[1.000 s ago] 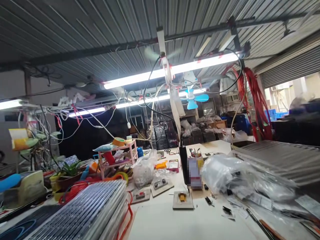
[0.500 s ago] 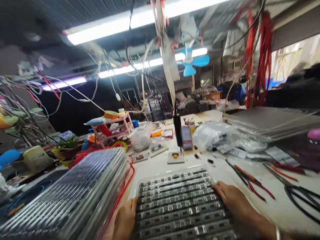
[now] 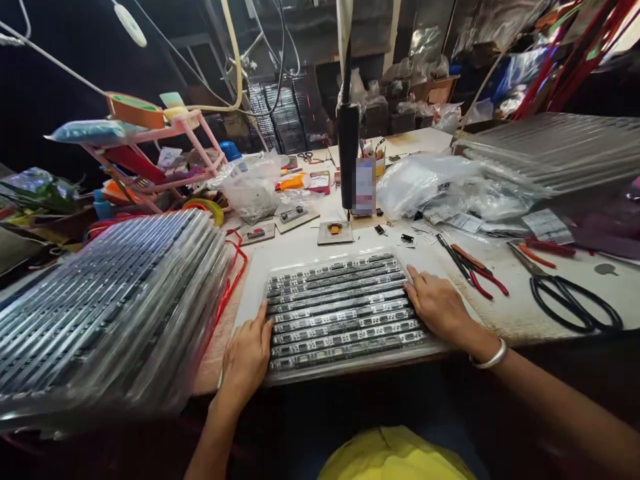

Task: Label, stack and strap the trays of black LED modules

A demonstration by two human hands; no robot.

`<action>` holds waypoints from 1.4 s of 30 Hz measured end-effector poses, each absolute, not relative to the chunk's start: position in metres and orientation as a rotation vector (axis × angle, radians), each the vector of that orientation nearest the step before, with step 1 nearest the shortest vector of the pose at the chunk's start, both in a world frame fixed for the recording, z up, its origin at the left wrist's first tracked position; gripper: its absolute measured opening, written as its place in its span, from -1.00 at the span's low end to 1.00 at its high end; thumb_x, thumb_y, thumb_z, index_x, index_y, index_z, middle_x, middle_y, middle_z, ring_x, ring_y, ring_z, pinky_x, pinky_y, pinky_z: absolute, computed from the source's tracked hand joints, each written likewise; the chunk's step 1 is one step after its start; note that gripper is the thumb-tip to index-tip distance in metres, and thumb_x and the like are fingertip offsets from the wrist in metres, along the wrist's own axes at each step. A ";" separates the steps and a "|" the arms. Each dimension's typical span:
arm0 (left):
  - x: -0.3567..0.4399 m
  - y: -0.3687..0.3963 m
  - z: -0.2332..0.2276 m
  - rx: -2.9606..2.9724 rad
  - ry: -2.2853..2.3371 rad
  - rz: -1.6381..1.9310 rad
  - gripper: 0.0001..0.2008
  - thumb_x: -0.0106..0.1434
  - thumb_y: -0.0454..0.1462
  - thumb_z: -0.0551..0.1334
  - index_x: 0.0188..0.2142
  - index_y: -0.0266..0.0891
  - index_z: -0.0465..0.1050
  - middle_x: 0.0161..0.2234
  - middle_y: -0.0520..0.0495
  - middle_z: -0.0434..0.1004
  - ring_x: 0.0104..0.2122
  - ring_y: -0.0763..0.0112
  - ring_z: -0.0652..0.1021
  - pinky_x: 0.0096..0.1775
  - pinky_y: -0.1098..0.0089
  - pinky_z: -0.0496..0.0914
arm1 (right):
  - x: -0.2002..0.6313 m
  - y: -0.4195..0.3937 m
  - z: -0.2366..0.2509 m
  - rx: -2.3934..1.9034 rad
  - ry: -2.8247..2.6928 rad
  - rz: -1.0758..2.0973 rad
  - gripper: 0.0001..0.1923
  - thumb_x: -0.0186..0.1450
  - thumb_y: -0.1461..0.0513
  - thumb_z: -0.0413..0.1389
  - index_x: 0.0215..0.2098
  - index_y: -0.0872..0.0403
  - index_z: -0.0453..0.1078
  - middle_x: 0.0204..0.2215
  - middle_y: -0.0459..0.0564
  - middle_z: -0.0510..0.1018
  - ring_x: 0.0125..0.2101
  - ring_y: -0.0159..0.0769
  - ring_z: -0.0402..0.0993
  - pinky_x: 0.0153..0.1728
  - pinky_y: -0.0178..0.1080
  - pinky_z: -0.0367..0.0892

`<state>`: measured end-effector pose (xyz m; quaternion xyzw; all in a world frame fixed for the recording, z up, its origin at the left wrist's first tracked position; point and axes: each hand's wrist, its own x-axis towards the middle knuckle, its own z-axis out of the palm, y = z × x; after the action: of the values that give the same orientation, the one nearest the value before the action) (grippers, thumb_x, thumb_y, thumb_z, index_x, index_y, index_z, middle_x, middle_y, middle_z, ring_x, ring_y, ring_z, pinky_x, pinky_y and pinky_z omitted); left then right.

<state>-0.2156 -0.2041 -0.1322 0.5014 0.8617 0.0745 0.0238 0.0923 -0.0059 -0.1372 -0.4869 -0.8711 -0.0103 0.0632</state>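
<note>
A clear plastic tray lies on the white worktop in front of me, filled with rows of small dark-and-silver parts that look electronic. At its left edge is my left hand, fingers closed on the rim. My right hand, with a silver bangle at the wrist, grips the opposite edge near the far right corner. Just beyond the tray, a black cylindrical tool hangs upright, its tip above a small flat fixture with an orange piece on it.
Left of the tray stands a tall stack of similar trays, with a red cord beside it. To the right lie pliers and black-handled scissors. Plastic bags and a pink rack stand farther back.
My view has tipped downward, so the worktop sits higher in the picture. The tray is farther from me and shows whole, with both hands still at its sides.
</note>
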 end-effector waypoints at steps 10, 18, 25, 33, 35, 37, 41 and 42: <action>-0.196 -0.153 -0.127 2.065 2.369 0.044 -0.47 0.39 -0.11 -0.14 0.29 -0.21 -0.02 0.32 -0.11 -0.04 0.29 0.14 0.05 0.21 -0.02 0.04 | 0.060 0.011 -0.129 -0.538 -3.054 0.153 -0.29 0.36 -0.11 -0.23 0.33 0.13 -0.08 0.32 0.11 -0.06 0.31 -0.04 -0.18 0.18 0.13 -0.06; -0.189 -0.139 -0.127 2.093 2.335 0.119 -0.44 0.37 -0.06 -0.09 0.22 -0.37 0.16 0.27 -0.27 0.08 0.27 0.10 0.12 0.22 0.07 0.06 | 0.059 0.005 -0.135 -0.632 -2.987 0.153 -0.28 0.35 -0.10 -0.21 0.29 0.19 0.03 0.31 0.18 0.00 0.30 0.00 -0.16 0.20 0.11 -0.05; -0.185 -0.135 -0.125 2.073 2.297 0.169 -0.36 0.35 0.02 -0.09 0.31 -0.23 -0.11 0.33 -0.18 -0.10 0.31 0.16 -0.07 0.25 0.01 -0.07 | 0.052 -0.010 -0.113 -0.436 -3.017 0.250 -0.24 0.34 -0.12 -0.20 0.36 0.07 -0.25 0.33 0.12 -0.13 0.32 -0.08 -0.25 0.22 0.15 -0.16; -0.186 -0.142 -0.122 2.065 2.237 0.138 -0.32 0.32 0.08 -0.14 0.32 -0.18 -0.16 0.34 -0.13 -0.18 0.32 0.18 -0.09 0.25 0.02 -0.13 | 0.047 -0.024 -0.114 -0.344 -3.036 0.322 -0.21 0.33 -0.15 -0.21 0.35 0.09 -0.25 0.33 0.13 -0.09 0.32 -0.06 -0.24 0.23 0.18 -0.25; -0.188 -0.142 -0.121 2.071 2.201 0.111 -0.31 0.31 0.09 -0.12 0.32 -0.17 -0.15 0.34 -0.11 -0.16 0.31 0.18 -0.08 0.25 0.01 -0.15 | 0.046 -0.024 -0.116 -0.356 -3.063 0.358 -0.21 0.32 -0.16 -0.22 0.35 0.08 -0.23 0.33 0.12 -0.10 0.32 -0.04 -0.26 0.23 0.20 -0.29; -0.193 -0.142 -0.116 2.036 2.141 0.084 -0.32 0.32 0.09 -0.11 0.31 -0.17 -0.11 0.33 -0.11 -0.12 0.31 0.19 -0.05 0.25 0.02 -0.11 | 0.046 -0.025 -0.115 -0.347 -3.114 0.425 -0.21 0.32 -0.17 -0.23 0.35 0.07 -0.20 0.33 0.10 -0.11 0.32 -0.03 -0.26 0.23 0.20 -0.29; -0.207 -0.144 -0.107 1.878 2.334 0.247 -0.37 0.36 0.02 -0.18 0.30 -0.28 -0.05 0.32 -0.16 -0.07 0.31 0.23 -0.05 0.25 0.07 -0.06 | 0.049 -0.019 -0.109 -0.361 -3.109 0.487 -0.23 0.32 -0.17 -0.25 0.36 0.03 -0.24 0.34 0.07 -0.16 0.32 -0.08 -0.29 0.24 0.14 -0.24; -0.209 -0.146 -0.109 1.854 2.404 0.285 -0.38 0.37 0.01 -0.18 0.30 -0.28 -0.06 0.32 -0.17 -0.07 0.31 0.23 -0.06 0.25 0.07 -0.06 | 0.050 -0.016 -0.108 -0.412 -3.084 0.472 -0.23 0.33 -0.16 -0.25 0.36 0.02 -0.26 0.34 0.07 -0.18 0.32 -0.09 -0.30 0.24 0.13 -0.24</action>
<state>-0.2094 -0.1458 -0.1085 0.6074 0.7875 0.0935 0.0463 0.0501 -0.0157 -0.1084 -0.1310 -0.9800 0.1499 -0.0026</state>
